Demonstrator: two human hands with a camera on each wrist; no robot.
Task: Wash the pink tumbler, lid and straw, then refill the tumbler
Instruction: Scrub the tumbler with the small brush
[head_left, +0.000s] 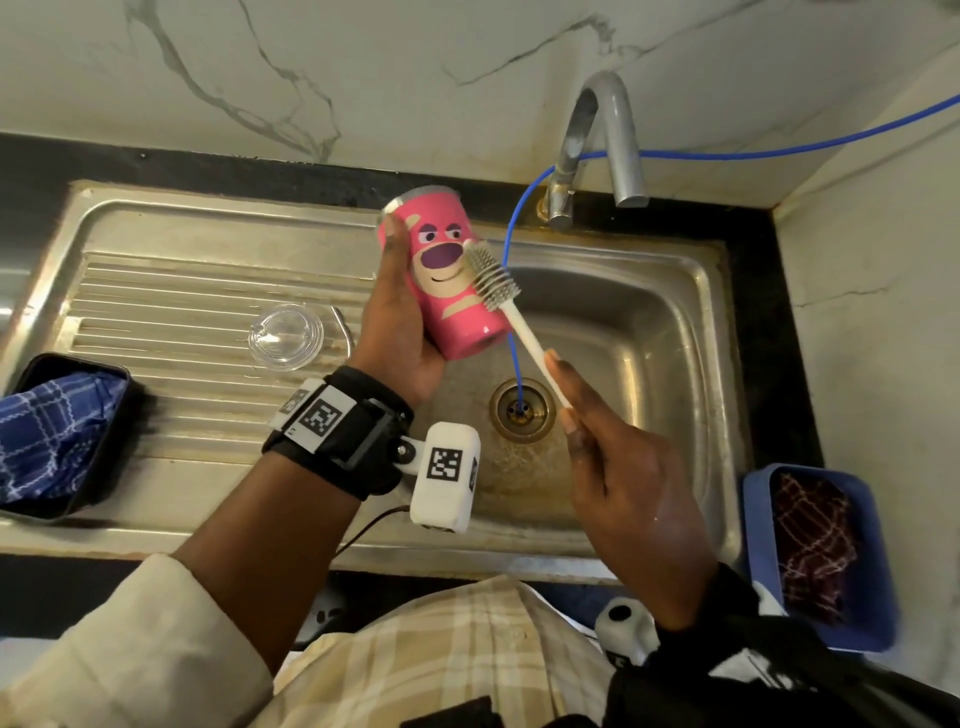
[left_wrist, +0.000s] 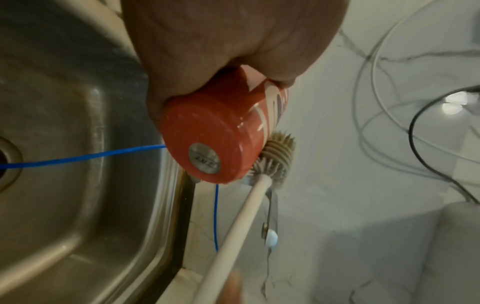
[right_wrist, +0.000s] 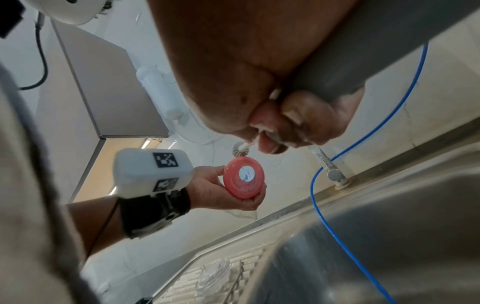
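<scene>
Against glossy pink tumbler (head_left: 451, 280), bristly white brush (head_left: 491, 280).

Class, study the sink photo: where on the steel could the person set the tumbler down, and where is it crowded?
Free: the ribbed drainboard between the black tub and the clear lid, and its flat front strip. The basin right of the drain is bare too. Crowded: around the lid and straw, and mid-basin, where the blue hose runs into the drain.
</scene>
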